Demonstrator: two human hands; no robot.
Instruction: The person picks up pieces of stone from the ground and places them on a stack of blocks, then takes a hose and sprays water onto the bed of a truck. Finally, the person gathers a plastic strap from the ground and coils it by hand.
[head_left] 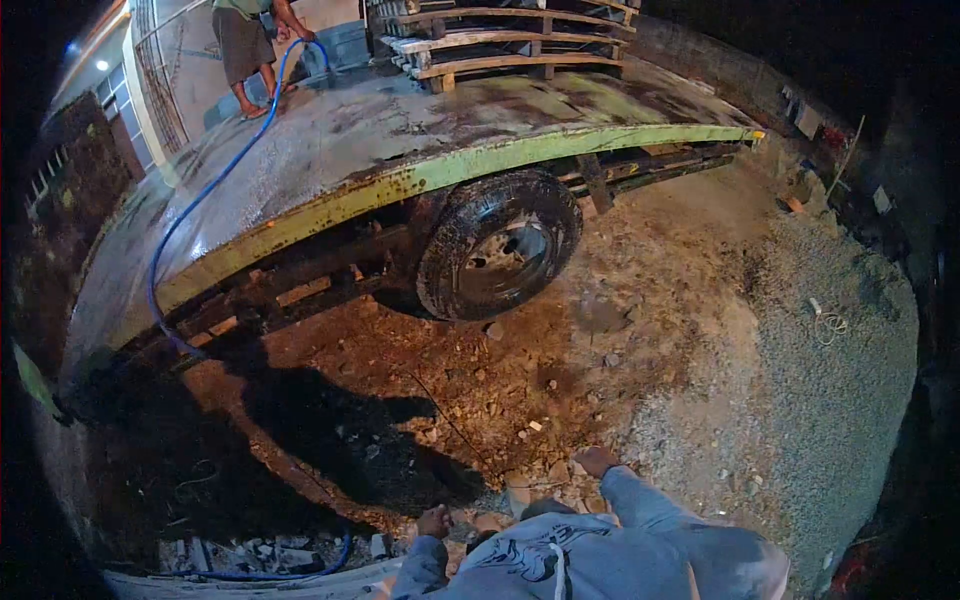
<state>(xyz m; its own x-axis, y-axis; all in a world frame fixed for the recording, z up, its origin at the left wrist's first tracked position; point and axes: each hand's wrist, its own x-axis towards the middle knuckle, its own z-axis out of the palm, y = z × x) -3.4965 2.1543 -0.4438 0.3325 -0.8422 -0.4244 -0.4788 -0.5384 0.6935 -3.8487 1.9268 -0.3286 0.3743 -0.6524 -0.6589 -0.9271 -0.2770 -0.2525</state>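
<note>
My left hand (435,521) hangs low in front of my body, its fingers loosely curled, with nothing visible in it. Out to the other side, over the rubble-strewn ground (540,400), is my right hand (597,460). Its fingers look curled too, and no object shows in it. Both arms wear the sleeves of a grey-blue hooded top (640,545). Neither hand touches the flatbed truck (470,165) ahead, whose dark wheel (500,245) faces me.
On the wet truck bed another person (245,50) holds a blue hose (215,185) that drops over the side. Stacked wooden slatted frames (515,65) stand at the back. Gravel (840,400) lies right; broken rubble (275,555) lies lower left.
</note>
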